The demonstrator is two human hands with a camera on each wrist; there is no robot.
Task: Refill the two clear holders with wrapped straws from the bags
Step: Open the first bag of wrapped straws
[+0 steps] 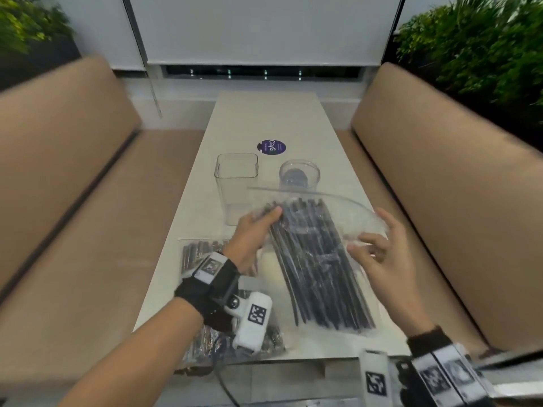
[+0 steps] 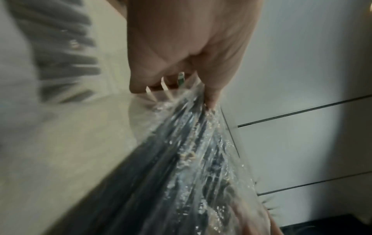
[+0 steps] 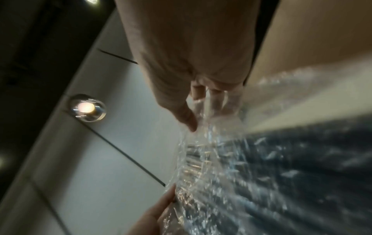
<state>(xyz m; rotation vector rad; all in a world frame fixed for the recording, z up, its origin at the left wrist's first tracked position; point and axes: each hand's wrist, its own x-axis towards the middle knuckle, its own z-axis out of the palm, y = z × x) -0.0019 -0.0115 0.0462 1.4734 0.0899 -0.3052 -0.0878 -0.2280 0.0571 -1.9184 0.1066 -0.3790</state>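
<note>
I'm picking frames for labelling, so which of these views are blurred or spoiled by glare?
Head view: centre fairly sharp, edges smeared and bent by the wide lens. Left wrist view: motion blur on the bag of black straws under the left hand. Right wrist view: blurred, right hand soft, a ceiling lamp flaring.

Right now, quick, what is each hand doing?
Left hand: grips the top of the clear bag of black straws.
Right hand: fingers loosely curled on the bag's side; a firm hold cannot be told.
</note>
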